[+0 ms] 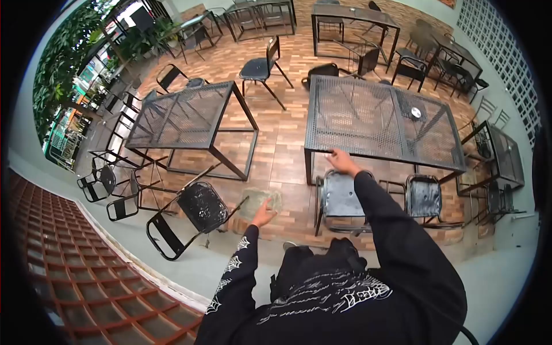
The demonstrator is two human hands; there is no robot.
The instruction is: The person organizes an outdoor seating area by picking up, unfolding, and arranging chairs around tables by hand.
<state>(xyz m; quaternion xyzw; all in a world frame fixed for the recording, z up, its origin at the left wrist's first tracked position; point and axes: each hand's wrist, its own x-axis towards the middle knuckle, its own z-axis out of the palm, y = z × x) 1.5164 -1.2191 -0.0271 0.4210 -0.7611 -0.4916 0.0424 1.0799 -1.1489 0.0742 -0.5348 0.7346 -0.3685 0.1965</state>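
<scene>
My right hand [343, 163] reaches to the near edge of a black mesh-topped metal table [356, 115], just above a dark metal chair [344, 198]. Its fingers are stretched out; whether they touch the table edge I cannot tell. Lower and to the left, my left hand [264, 213] hovers over the floor with fingers apart and nothing in it. Left of that hand, a black folding chair [202, 207] with a scuffed seat stands at an angle. A second dark chair [424, 196] sits partly under the table's right half.
Another mesh table [181, 118] stands left, with a lone chair [259, 68] beyond the gap between tables. A small round metal object [416, 111] lies on the right table. A reddish lattice [75, 259] borders the lower left. More tables and chairs line the far side.
</scene>
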